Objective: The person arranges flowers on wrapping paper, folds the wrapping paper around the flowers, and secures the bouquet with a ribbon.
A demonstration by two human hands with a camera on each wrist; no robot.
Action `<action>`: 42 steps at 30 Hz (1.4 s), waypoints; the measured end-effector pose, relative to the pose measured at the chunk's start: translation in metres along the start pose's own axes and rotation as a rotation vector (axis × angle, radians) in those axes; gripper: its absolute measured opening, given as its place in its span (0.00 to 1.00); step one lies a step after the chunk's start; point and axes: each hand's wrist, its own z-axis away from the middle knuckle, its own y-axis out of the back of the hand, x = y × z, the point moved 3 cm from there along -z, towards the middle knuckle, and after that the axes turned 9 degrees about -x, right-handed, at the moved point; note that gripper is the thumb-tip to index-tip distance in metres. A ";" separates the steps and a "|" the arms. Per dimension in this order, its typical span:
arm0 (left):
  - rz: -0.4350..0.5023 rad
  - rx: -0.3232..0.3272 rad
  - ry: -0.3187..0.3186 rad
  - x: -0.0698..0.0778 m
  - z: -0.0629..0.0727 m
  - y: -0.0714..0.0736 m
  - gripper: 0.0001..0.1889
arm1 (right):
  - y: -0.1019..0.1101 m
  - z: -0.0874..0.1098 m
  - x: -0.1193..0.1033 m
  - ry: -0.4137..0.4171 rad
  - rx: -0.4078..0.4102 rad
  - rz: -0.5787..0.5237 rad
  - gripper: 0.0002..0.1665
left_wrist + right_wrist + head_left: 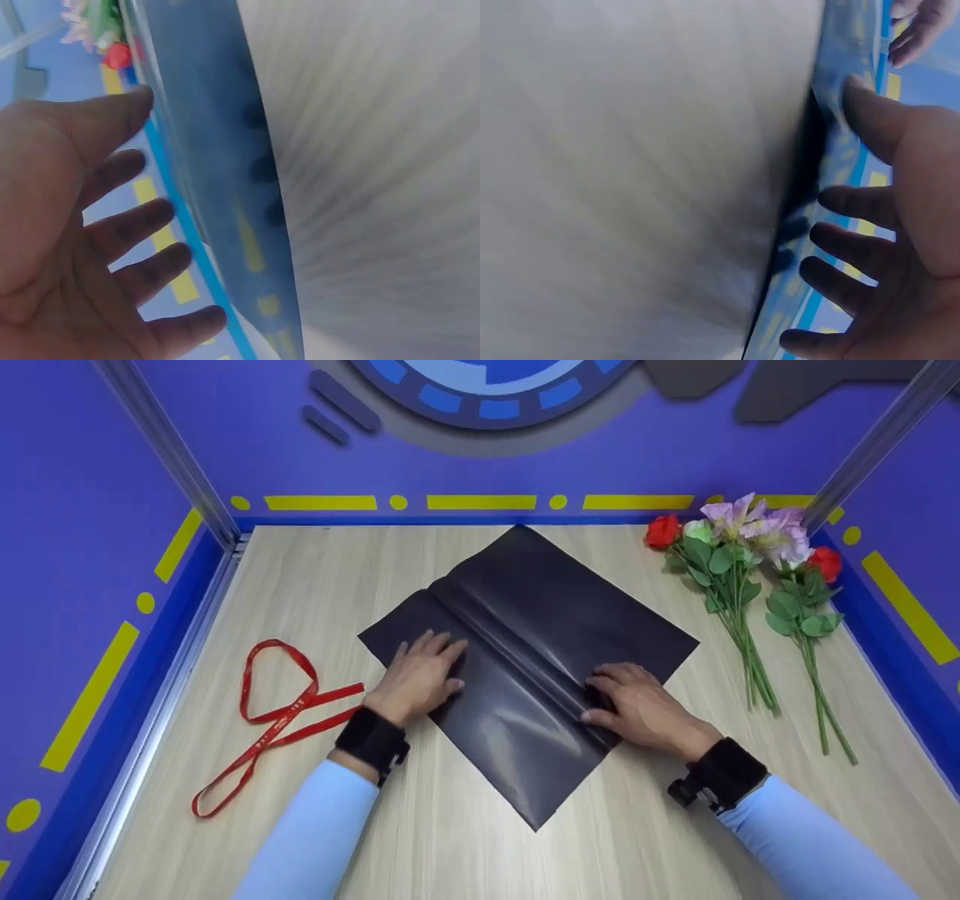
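Observation:
A glossy black sheet lies diagonally on the table, with raised creases running from its upper left edge to its lower right edge. Over its left part is my left hand, fingers spread and loosely bent. My right hand is at the lower right edge, fingertips beside the end of the creases, thumb apart from the fingers. In the left wrist view, the palm faces the sheet with nothing gripped. The right wrist view shows relaxed, parted fingers close to the sheet's dark edge.
A red ribbon lies looped on the table left of the sheet. At the right are artificial flowers: a larger bunch with lilac and red blooms, and a red rose stem. Blue-purple panels enclose the back and sides.

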 end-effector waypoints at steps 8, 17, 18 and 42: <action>0.038 -0.140 0.072 -0.013 -0.017 -0.004 0.45 | 0.010 -0.007 0.034 -0.153 0.015 -0.011 0.45; 0.037 -0.163 0.078 -0.009 -0.014 -0.004 0.44 | 0.011 0.004 0.047 -0.198 -0.015 0.008 0.47; 0.038 -0.163 0.078 -0.009 -0.013 -0.004 0.44 | 0.010 0.004 0.047 -0.200 -0.014 0.008 0.47; 0.040 -0.113 0.070 -0.014 -0.008 -0.005 0.45 | 0.009 0.004 0.049 -0.194 0.013 -0.004 0.46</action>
